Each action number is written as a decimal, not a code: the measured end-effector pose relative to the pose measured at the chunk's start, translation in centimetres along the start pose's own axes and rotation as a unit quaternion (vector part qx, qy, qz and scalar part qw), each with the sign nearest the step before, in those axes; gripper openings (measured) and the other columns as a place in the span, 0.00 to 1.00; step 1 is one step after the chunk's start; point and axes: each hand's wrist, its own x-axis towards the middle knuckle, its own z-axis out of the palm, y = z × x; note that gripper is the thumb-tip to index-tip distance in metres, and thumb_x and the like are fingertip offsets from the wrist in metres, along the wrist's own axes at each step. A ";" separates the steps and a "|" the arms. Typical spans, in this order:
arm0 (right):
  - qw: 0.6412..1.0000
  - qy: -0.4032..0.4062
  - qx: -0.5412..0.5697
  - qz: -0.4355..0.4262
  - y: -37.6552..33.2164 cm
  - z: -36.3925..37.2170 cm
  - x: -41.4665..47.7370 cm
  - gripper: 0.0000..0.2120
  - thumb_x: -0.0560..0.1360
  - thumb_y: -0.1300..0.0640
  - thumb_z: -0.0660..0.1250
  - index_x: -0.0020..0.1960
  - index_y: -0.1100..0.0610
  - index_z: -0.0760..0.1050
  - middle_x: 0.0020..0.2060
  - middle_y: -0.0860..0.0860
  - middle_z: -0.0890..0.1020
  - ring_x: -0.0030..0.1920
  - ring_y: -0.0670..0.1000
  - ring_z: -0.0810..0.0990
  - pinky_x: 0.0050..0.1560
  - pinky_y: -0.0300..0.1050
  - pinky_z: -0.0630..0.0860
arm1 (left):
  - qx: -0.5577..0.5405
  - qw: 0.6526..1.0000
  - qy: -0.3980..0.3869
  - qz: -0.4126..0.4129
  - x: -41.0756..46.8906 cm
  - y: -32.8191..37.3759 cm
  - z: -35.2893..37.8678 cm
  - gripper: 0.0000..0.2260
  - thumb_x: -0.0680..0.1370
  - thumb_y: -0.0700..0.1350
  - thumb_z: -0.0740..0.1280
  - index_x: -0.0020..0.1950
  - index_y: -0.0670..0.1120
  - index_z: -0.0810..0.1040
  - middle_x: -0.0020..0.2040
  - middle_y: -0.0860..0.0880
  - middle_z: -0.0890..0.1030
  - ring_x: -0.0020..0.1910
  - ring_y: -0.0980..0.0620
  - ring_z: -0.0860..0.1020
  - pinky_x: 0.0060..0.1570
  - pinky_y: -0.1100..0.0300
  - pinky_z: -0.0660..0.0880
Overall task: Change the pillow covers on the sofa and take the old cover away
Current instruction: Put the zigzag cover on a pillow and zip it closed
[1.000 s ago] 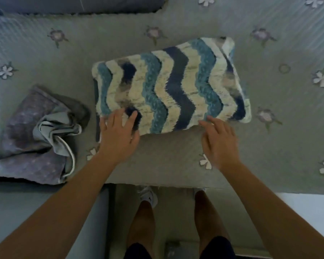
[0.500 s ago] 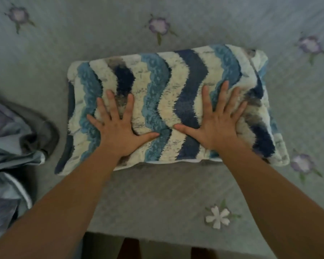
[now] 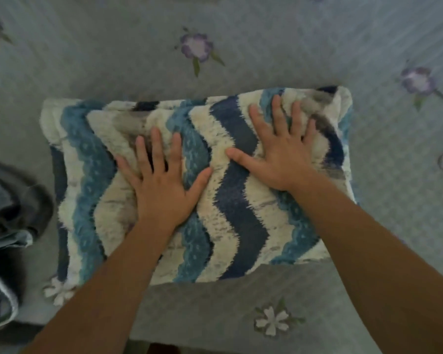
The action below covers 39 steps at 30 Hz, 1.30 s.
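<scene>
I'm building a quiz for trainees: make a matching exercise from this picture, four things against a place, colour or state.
Things: 1 left hand; 2 right hand; 3 old cover; 4 pillow.
Match with: A crumpled at the left edge; B blue and white zigzags; C flat on the pillow's right half; D flat on the pillow's left half.
Pairs: 1-D; 2-C; 3-A; 4-B.

Head view. Fluffy rectangular pillow (image 3: pixel 230 200) in a blue, navy and cream zigzag cover lies flat on the grey quilted sofa cover with printed flowers (image 3: pixel 317 47). Left hand (image 3: pixel 161 185) pressed palm-down, fingers spread; right hand (image 3: pixel 281 152) likewise, just to its right and slightly farther out. Crumpled grey-blue old cover (image 3: pixel 5 226) lies well left of the left hand.
</scene>
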 end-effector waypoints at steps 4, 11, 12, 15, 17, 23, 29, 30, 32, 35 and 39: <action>0.996 0.043 0.073 0.016 0.3 -2.9 1.7 0.36 0.70 0.20 0.45 0.73 0.34 0.61 0.78 0.49 0.59 0.78 0.59 0.52 0.74 0.63 0.49 | 0.020 0.999 -0.026 -0.011 1.8 0.0 0.1 0.39 0.75 0.74 0.42 0.79 0.54 0.36 0.80 0.45 0.39 0.78 0.40 0.38 0.69 0.27 0.40; 0.968 0.106 0.123 0.189 4.3 -3.4 3.5 0.36 0.71 0.24 0.55 0.69 0.48 0.70 0.68 0.58 0.71 0.69 0.62 0.67 0.69 0.60 0.65 | -0.012 1.000 -0.015 -0.023 0.4 1.6 -0.7 0.38 0.75 0.73 0.44 0.80 0.54 0.41 0.80 0.45 0.45 0.78 0.40 0.47 0.70 0.30 0.45; 0.964 0.116 0.119 0.207 4.9 -3.1 2.1 0.37 0.70 0.24 0.57 0.67 0.50 0.72 0.65 0.58 0.73 0.66 0.63 0.70 0.67 0.59 0.68 | -0.030 0.999 -0.022 -0.023 -0.7 2.2 -0.8 0.38 0.75 0.73 0.45 0.80 0.55 0.41 0.80 0.45 0.45 0.78 0.40 0.48 0.70 0.31 0.47; 0.947 0.181 0.152 0.219 6.0 -2.2 -1.6 0.30 0.71 0.34 0.68 0.61 0.56 0.74 0.58 0.59 0.76 0.59 0.64 0.74 0.60 0.57 0.72 | -0.034 0.999 -0.041 0.004 -2.5 3.4 -0.3 0.39 0.75 0.72 0.47 0.80 0.54 0.43 0.80 0.44 0.45 0.77 0.40 0.49 0.69 0.33 0.52; 0.953 0.175 0.132 0.207 4.6 -2.6 -0.4 0.24 0.73 0.44 0.70 0.60 0.59 0.73 0.59 0.61 0.75 0.60 0.65 0.73 0.58 0.57 0.70 | -0.034 0.998 -0.059 0.006 -1.0 2.8 -0.7 0.39 0.74 0.73 0.47 0.80 0.55 0.43 0.80 0.45 0.45 0.77 0.41 0.49 0.69 0.34 0.54; 0.978 0.156 -0.004 0.138 -2.3 -5.8 4.4 0.23 0.73 0.63 0.66 0.67 0.55 0.70 0.64 0.58 0.72 0.65 0.63 0.69 0.69 0.59 0.61 | -0.198 0.976 0.089 0.021 2.7 -1.8 -4.9 0.25 0.80 0.64 0.54 0.70 0.52 0.71 0.72 0.43 0.68 0.70 0.43 0.65 0.69 0.44 0.61; 0.995 0.086 -0.057 0.006 -4.9 -2.4 3.5 0.29 0.80 0.33 0.51 0.61 0.52 0.78 0.57 0.57 0.78 0.61 0.61 0.73 0.66 0.58 0.62 | -0.461 0.734 0.053 -0.496 9.2 -11.8 -5.4 0.32 0.78 0.61 0.64 0.73 0.41 0.66 0.71 0.45 0.71 0.66 0.45 0.72 0.67 0.50 0.69; 0.993 0.097 -0.065 0.004 -4.7 -2.2 3.5 0.27 0.80 0.35 0.53 0.60 0.54 0.78 0.56 0.58 0.78 0.60 0.61 0.73 0.66 0.57 0.62 | -0.528 0.694 0.006 -0.489 9.9 -12.1 -5.8 0.35 0.75 0.61 0.68 0.74 0.41 0.66 0.70 0.48 0.72 0.65 0.47 0.73 0.66 0.51 0.71; 0.989 0.120 -0.084 -0.003 -4.8 -2.4 3.9 0.22 0.80 0.39 0.57 0.56 0.57 0.77 0.53 0.58 0.78 0.57 0.61 0.73 0.63 0.57 0.63 | -0.569 0.698 -0.032 -0.433 10.2 -12.0 -6.6 0.34 0.72 0.59 0.73 0.72 0.44 0.70 0.65 0.53 0.76 0.61 0.50 0.76 0.64 0.53 0.73; 0.985 0.148 -0.069 -0.056 -4.7 -3.2 3.8 0.16 0.81 0.44 0.61 0.51 0.58 0.74 0.47 0.58 0.78 0.50 0.61 0.76 0.54 0.56 0.68 | -0.576 0.723 0.047 -0.379 8.6 -12.0 -6.9 0.17 0.74 0.50 0.74 0.61 0.46 0.79 0.55 0.52 0.83 0.52 0.53 0.82 0.56 0.55 0.79; 0.980 0.184 -0.058 -0.046 -1.5 -3.6 0.8 0.16 0.82 0.45 0.61 0.49 0.57 0.77 0.41 0.59 0.77 0.40 0.62 0.78 0.36 0.49 0.67 | -0.577 0.708 0.101 -0.395 7.6 -11.4 -6.5 0.19 0.72 0.48 0.76 0.59 0.41 0.80 0.52 0.47 0.84 0.46 0.52 0.83 0.44 0.58 0.82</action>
